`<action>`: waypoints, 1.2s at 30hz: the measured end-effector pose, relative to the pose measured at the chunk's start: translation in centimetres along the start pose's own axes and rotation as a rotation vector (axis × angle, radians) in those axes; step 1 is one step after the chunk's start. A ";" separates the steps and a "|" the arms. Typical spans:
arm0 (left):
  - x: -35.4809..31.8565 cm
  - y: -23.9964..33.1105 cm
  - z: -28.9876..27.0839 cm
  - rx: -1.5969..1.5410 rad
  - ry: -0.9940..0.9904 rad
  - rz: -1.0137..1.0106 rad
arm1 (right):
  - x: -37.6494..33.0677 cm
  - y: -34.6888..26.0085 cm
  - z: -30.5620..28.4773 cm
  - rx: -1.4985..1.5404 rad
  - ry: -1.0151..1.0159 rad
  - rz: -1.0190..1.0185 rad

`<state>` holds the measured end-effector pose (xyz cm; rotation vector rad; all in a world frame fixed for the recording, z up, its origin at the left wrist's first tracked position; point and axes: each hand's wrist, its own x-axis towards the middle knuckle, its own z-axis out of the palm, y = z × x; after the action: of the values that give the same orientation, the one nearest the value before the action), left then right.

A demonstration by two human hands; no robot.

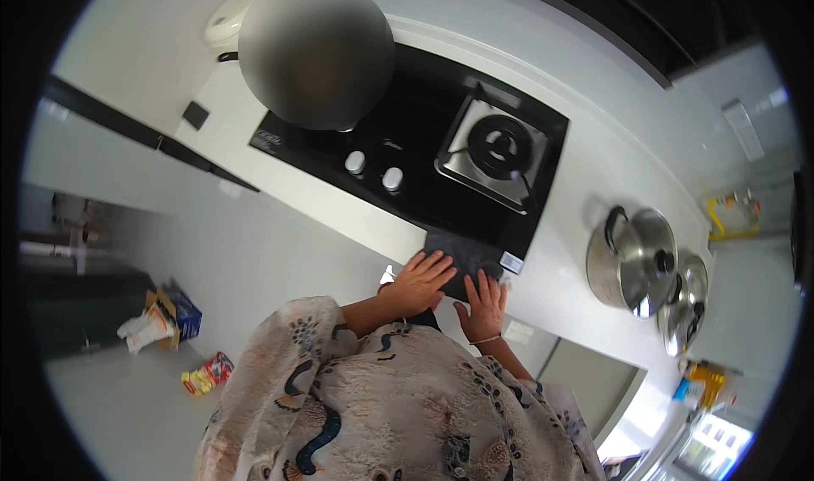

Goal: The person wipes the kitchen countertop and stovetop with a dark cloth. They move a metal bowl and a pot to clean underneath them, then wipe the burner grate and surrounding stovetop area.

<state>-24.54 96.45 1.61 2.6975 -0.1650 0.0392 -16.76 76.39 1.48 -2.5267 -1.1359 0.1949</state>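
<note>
A dark grey cloth (462,248) lies on the front right edge of the black gas cooktop (407,108). My left hand (424,279) rests on the cloth's near left part, fingers stretched out and lying flat. Beside it, my right hand (485,310) touches the cloth's near edge with its fingers apart. A small white label (511,262) sits at the cooktop corner, right of the cloth. Two white knobs (392,179) stand left of my hands, and a burner (500,146) with a black ring lies beyond them.
A lidded steel pot (632,256) and a second steel pot (685,303) stand on the white counter (564,286) at right. A blurred grey round shape (315,53) hides the cooktop's left side. A box (174,316) and a red-yellow packet (208,374) are at lower left.
</note>
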 end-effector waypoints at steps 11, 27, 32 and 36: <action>-4.1 -4.6 -3.6 0.027 0.070 -0.190 | 6.1 -4.8 1.6 0.019 -0.092 -0.221; -16.1 -23.5 -12.4 0.064 0.200 -0.356 | 19.5 -25.0 9.9 -0.131 -0.281 -0.285; -19.5 -30.5 -15.1 0.102 0.255 -0.387 | 24.5 -31.5 14.1 -0.133 -0.225 -0.282; -20.3 -34.4 -16.9 0.052 0.284 -0.315 | 26.1 -34.3 15.1 -0.153 -0.263 -0.200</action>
<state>-40.55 136.75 1.33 2.6997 0.3501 0.3313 -27.20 120.82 1.13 -2.5502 -1.5508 0.4116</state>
